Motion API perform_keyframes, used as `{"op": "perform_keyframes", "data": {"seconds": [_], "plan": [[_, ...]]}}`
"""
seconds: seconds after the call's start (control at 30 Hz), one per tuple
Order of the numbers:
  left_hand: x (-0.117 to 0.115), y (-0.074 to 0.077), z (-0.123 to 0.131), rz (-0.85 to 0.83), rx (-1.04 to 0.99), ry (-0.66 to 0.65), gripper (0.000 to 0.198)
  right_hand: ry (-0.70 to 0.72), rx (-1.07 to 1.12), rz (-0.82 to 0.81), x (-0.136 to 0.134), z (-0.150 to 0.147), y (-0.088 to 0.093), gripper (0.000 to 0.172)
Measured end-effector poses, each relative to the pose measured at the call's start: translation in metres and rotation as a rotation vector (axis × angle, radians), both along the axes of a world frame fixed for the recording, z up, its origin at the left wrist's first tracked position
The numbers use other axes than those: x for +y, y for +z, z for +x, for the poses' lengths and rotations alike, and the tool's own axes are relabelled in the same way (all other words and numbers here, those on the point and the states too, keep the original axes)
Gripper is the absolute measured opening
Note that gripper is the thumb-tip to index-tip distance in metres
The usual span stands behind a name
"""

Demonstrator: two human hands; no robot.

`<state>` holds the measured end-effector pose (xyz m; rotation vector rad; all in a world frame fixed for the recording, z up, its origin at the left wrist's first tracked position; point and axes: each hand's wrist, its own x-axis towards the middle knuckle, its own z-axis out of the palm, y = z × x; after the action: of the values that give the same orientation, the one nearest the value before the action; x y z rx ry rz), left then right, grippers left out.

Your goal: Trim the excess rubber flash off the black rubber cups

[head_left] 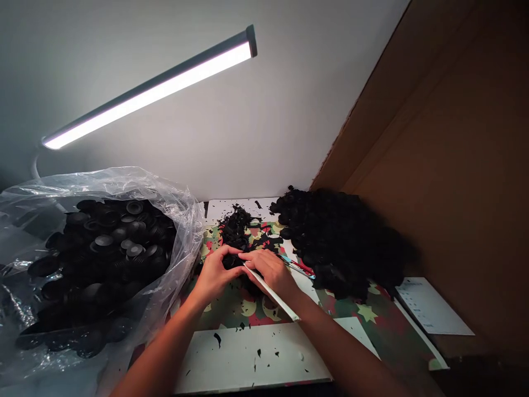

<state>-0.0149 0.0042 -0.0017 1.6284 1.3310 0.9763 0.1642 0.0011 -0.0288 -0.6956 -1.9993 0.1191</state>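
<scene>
The discs [103,242] are black, the stick [273,295] white, the mat [372,317] star-patterned (green, red, cream).

The left hand [215,275] and right hand [270,273] are bare, as are both forearms.

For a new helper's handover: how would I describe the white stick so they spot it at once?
From the clear plastic bag of black caps on the left, look right to where left hand and right hand meet over the star-patterned mat. The white stick slants back from the right hand along its wrist: the only long, pale, thin thing among black pieces.
</scene>
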Motion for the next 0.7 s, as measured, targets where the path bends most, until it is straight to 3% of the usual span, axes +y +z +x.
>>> {"op": "perform_keyframes", "data": {"seconds": [0.1, 0.2, 0.27, 0.37, 0.43, 0.53, 0.6, 0.7], "plan": [[-0.003, 0.003, 0.002, 0.006, -0.063, 0.046, 0.058, -0.048, -0.006, 0.021, -0.003, -0.006, -0.003, 0.015], [-0.008, 0.009, 0.005, -0.015, -0.181, 0.018, 0.090, -0.208, 0.037, -0.054, 0.006, 0.000, -0.007, 0.019], [-0.010, 0.011, 0.003, -0.049, -0.260, -0.002, 0.093, -0.333, 0.058, -0.176, 0.019, 0.012, -0.011, 0.018], [-0.009, 0.009, -0.003, -0.136, -0.393, 0.001, 0.075, -0.416, 0.089, -0.393, 0.036, 0.031, -0.017, 0.017], [-0.006, 0.005, -0.007, -0.207, -0.501, 0.010, 0.061, -0.384, 0.133, -0.460, 0.040, 0.035, -0.019, 0.018], [-0.004, -0.001, -0.005, -0.246, -0.606, 0.060, 0.044, -0.216, 0.280, -0.534, 0.033, 0.028, -0.014, 0.015], [-0.004, -0.004, -0.001, -0.227, -0.611, 0.111, 0.039, -0.065, 0.368, -0.641, 0.023, 0.018, -0.008, 0.016], [-0.005, -0.006, 0.006, -0.167, -0.543, 0.183, 0.036, 0.090, 0.333, -0.788, 0.011, 0.007, 0.001, 0.022]]}}
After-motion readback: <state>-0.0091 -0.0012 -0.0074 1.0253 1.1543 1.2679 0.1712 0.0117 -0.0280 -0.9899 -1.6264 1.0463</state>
